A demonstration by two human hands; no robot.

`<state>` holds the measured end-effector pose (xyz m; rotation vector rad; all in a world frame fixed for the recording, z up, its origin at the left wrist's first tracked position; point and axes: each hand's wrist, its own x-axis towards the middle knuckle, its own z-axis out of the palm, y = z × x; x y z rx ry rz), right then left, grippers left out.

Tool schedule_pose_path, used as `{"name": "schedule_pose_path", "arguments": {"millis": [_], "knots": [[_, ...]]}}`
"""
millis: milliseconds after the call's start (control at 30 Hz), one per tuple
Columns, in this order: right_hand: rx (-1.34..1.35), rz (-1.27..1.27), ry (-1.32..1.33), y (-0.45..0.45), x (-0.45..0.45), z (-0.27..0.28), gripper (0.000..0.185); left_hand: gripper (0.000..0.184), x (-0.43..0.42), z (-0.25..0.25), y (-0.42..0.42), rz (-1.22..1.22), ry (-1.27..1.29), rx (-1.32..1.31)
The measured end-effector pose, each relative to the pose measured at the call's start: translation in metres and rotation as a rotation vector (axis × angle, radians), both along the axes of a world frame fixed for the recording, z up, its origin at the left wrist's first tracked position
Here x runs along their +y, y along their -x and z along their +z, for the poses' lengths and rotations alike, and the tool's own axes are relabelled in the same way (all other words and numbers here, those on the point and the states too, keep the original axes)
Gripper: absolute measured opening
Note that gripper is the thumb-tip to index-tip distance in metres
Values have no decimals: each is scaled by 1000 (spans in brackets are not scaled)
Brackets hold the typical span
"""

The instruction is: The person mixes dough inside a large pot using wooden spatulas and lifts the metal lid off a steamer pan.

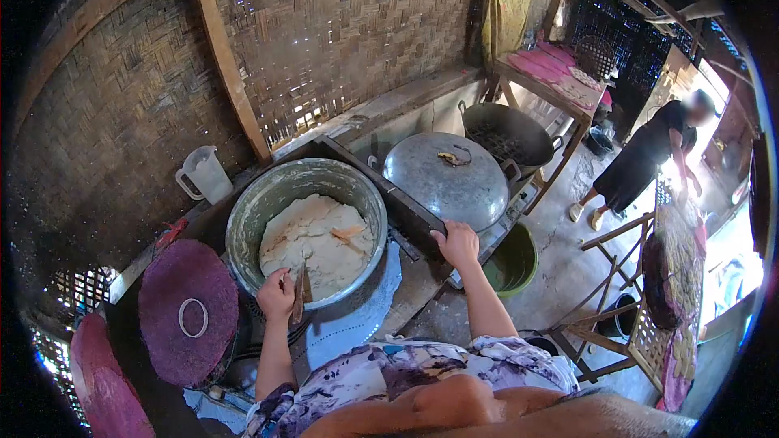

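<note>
A large metal pot point(373, 194) holds a pale, dough-like mass point(324, 231) with light brown patches on it. My left hand point(277, 296) is closed over the near rim of this pot. Right beside its fingers, a flat wooden paddle point(303, 292) leans on the rim with its upper end in the mass. My right hand point(459, 244) grips the end of a dark wooden board point(398, 198) between the pot and a lidded pan; its far fingers are partly hidden. The domed metal lid point(446, 182) lies just beyond that hand.
A clear plastic jug point(207, 174) stands left of the pot, near a round purple cover point(187, 308). Behind the lid sits a dark wok point(507, 133). A green basin point(511, 259) is on the floor. At right, another person point(649, 150) bends over a rack point(649, 349).
</note>
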<state>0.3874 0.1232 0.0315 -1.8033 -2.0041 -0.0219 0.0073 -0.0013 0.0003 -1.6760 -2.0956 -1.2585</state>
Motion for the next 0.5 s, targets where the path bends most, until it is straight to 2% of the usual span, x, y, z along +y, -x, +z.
{"name": "schedule_pose_path", "arguments": {"millis": [500], "knots": [[2,4,26,0,1,-1,46,13,-1,2,1,-12,24,8]]}}
